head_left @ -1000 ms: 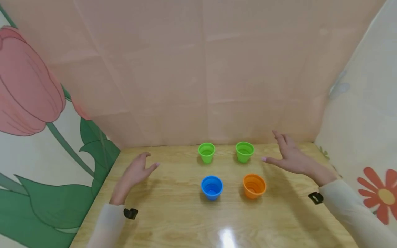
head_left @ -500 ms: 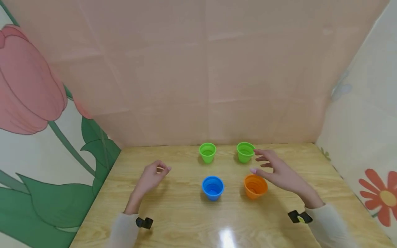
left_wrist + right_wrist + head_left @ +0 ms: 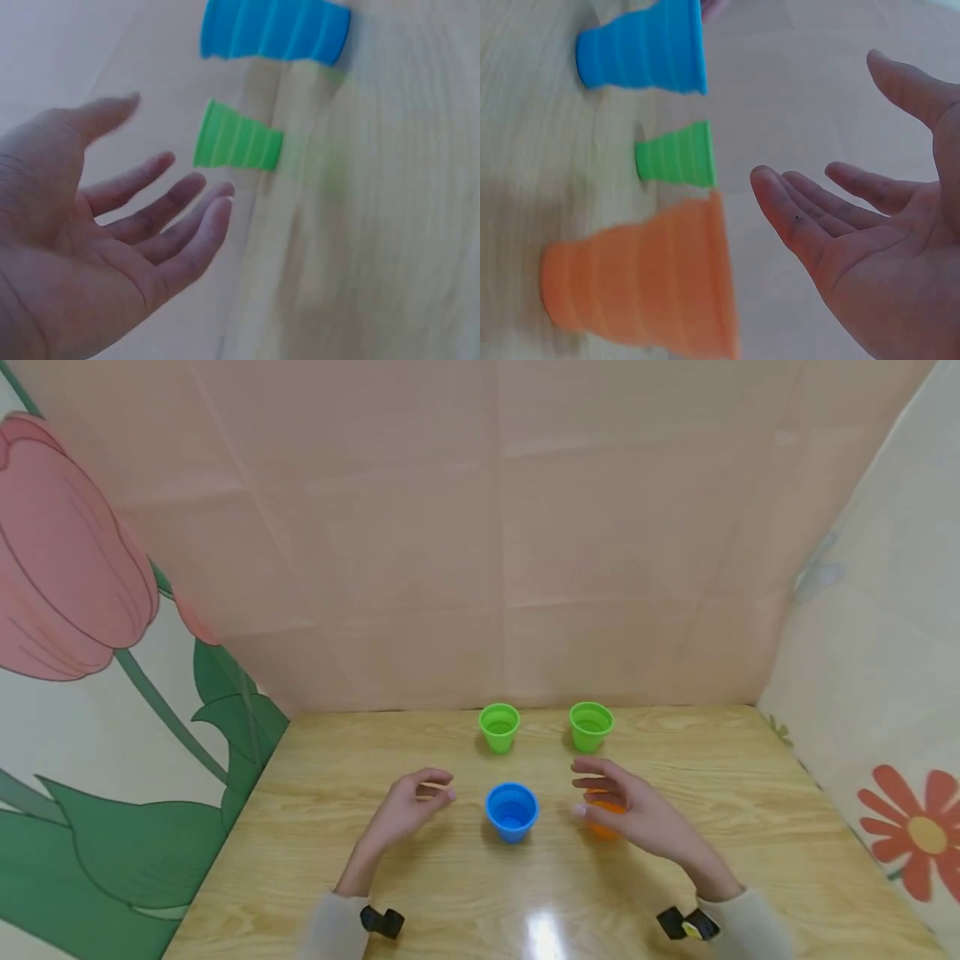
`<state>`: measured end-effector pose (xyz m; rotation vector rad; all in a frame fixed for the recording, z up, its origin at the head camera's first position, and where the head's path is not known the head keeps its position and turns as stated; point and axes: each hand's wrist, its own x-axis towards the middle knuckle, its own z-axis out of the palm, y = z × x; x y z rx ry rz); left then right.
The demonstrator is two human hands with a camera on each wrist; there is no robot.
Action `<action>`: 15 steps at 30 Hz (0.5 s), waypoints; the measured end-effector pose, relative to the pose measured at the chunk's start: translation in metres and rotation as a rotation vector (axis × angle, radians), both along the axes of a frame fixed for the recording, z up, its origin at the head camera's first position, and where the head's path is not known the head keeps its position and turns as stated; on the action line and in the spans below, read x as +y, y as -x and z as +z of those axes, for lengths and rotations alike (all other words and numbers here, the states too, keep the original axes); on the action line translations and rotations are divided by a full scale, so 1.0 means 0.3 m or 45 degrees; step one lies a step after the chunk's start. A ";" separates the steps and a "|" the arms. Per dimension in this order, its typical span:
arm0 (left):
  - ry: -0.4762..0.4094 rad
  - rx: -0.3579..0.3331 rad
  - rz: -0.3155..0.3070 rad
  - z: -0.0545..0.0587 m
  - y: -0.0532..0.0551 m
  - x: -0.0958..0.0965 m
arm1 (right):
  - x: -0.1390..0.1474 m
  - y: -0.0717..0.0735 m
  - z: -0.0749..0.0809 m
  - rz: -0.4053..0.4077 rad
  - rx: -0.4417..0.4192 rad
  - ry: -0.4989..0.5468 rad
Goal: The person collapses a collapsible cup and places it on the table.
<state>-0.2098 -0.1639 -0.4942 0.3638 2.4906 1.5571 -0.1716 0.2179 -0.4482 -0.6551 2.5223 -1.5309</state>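
Note:
A blue ribbed cup (image 3: 512, 814) stands upright on the table between the two hands. My left hand (image 3: 408, 806) hovers to its left, fingers loosely bent, with nothing in its grasp. Over the orange cup (image 3: 604, 828) hangs my right hand (image 3: 637, 814), partly covering it in the head view. The right wrist view shows that hand apart from the orange cup (image 3: 641, 277), above its rim, holding nothing. Two green cups, a left one (image 3: 499, 729) and a right one (image 3: 591, 727), stand upright farther back.
The wooden table (image 3: 465, 893) carries all the cups. A pink sheet (image 3: 495, 543) rises behind its back edge. Walls with a printed tulip (image 3: 71, 552) and a red flower (image 3: 926, 831) flank the left and right sides.
Both hands have moved inward: the left rightward towards the blue cup, the right leftward and down over the orange cup. All the cups stay in place.

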 end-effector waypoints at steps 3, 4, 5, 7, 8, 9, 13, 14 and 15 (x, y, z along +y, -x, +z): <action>-0.099 -0.050 -0.043 -0.020 -0.005 0.031 | -0.029 0.002 -0.016 0.026 -0.026 0.049; -0.132 -0.064 -0.056 -0.028 -0.008 0.042 | -0.039 0.003 -0.022 0.038 -0.032 0.065; -0.162 -0.081 -0.070 -0.037 -0.011 0.054 | -0.048 0.003 -0.029 0.046 -0.045 0.078; -0.203 -0.096 -0.101 -0.056 -0.017 0.076 | -0.066 0.001 -0.042 0.059 -0.067 0.095; -0.224 -0.106 -0.116 -0.065 -0.021 0.086 | -0.076 -0.001 -0.049 0.066 -0.078 0.099; -0.235 -0.112 -0.126 -0.074 -0.025 0.095 | -0.085 -0.002 -0.057 0.072 -0.086 0.098; -0.277 -0.131 -0.138 -0.097 -0.038 0.126 | -0.125 -0.003 -0.090 0.106 -0.106 0.032; -0.279 -0.127 -0.135 -0.100 -0.040 0.132 | -0.134 -0.002 -0.098 0.114 -0.100 0.012; -0.281 -0.126 -0.131 -0.103 -0.040 0.137 | -0.143 -0.001 -0.106 0.118 -0.091 -0.001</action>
